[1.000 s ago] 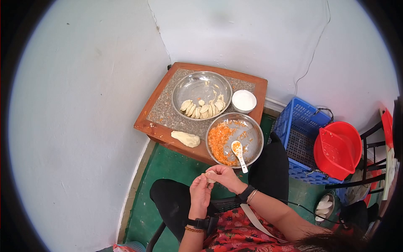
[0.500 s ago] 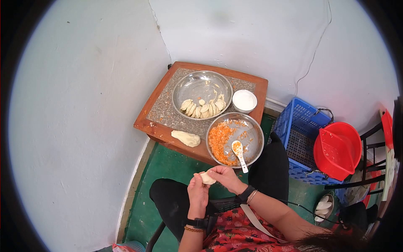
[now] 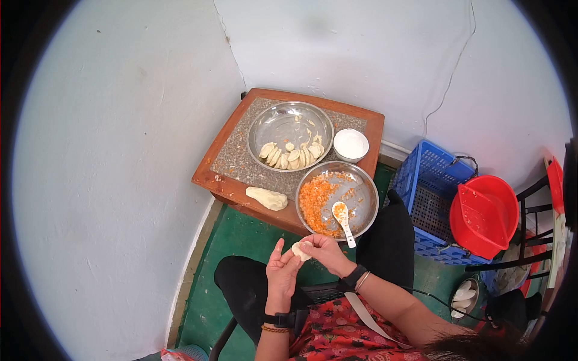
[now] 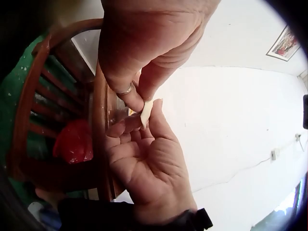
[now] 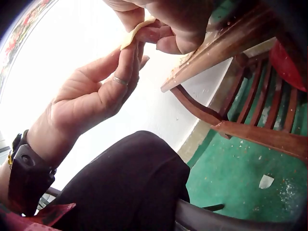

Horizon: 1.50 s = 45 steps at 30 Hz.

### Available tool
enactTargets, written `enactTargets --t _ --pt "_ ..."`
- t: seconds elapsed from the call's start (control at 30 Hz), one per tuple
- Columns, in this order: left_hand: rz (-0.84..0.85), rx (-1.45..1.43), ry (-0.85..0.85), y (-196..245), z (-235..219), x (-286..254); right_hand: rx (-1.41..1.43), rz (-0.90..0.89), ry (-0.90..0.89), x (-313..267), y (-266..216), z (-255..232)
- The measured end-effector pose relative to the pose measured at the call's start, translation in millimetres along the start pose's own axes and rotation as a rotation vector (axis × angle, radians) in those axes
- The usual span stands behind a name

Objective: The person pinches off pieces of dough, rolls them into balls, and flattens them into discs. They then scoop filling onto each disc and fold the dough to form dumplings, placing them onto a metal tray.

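Note:
Both hands pinch a small, thin, flat piece of pale dough above the lap, in front of the table. My left hand has it between thumb and index finger, other fingers spread apart in the head view. From the other side, the thumb and fingers of my right hand grip its edge. Seen nearly edge-on in the left wrist view, the dough lies between the fingertips of both hands. The right wrist view shows the dough slightly bent, with a ringed left hand below it.
On the table stand a metal plate of folded dumplings, a white bowl, and a metal bowl of orange filling with a white spoon. A dough lump lies near the front edge. A blue crate stands right.
The dough piece has turned between the hands and shows more of its flat face than a second ago. The left fingers have spread away from it, the thumb staying on it.

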<state>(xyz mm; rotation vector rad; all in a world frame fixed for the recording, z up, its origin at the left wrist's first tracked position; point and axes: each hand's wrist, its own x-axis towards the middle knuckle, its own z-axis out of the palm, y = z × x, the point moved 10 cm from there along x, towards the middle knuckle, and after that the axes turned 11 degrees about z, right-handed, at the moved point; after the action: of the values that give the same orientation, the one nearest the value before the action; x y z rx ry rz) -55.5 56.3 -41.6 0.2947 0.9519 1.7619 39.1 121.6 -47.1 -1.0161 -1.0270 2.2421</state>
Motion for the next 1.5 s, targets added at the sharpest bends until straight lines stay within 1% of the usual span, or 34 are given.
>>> enactTargets --t 0.2,0.37,0.47,0.57,0.63,0.73,0.77,0.87,0.97,1.07,1.17,1.27,1.37,1.4,1.47,1.5 --pt "-0.018 0.031 0.008 1 -6 1 0.009 -0.058 0.043 -1 -5 -5" --pt "-0.063 -0.016 0.038 2 -1 0 -0.005 -0.054 0.019 -1 -6 -1" --pt "-0.049 0.002 0.077 2 -2 -2 -0.027 -0.029 0.008 -2 -5 1" --pt "0.012 0.063 0.038 -5 -12 2 -0.067 -0.025 0.019 -1 -1 0" --pt "0.024 0.081 0.063 -3 -14 1 -0.097 -0.036 0.021 -2 -2 0" --pt "0.044 0.140 0.079 0 -15 1 -0.281 -0.099 0.128 -6 -15 -5" --pt "0.051 0.165 0.082 1 -16 1 -0.312 -0.119 0.133 -7 -18 -5" --pt "0.140 0.345 0.122 8 -23 4 -0.407 -0.172 0.143 -11 -26 -1" --pt "0.066 0.427 0.096 -1 -35 6 -0.539 -0.231 0.140 -20 -37 14" --pt "0.130 0.473 0.084 4 -28 3 -0.758 -0.339 0.117 -34 -55 36" --pt "0.134 0.398 -0.041 6 -8 3 -0.990 -0.520 0.039 -49 -64 57" --pt "-0.019 0.338 -0.305 5 27 -3 -0.999 -0.510 -0.043 -54 -64 59" --pt "-0.092 0.378 -0.401 -6 25 -5 -1.068 -0.537 -0.095 -61 -68 59" --pt "-0.120 0.319 -0.405 -7 30 -8 -1.100 -0.553 -0.110 -63 -69 60" --pt "-0.175 0.202 -0.412 -8 41 -15 -1.116 -0.633 -0.075 -70 -75 60" --pt "-0.194 0.220 -0.417 -12 44 -15 -1.123 -0.674 -0.057 -73 -78 59"
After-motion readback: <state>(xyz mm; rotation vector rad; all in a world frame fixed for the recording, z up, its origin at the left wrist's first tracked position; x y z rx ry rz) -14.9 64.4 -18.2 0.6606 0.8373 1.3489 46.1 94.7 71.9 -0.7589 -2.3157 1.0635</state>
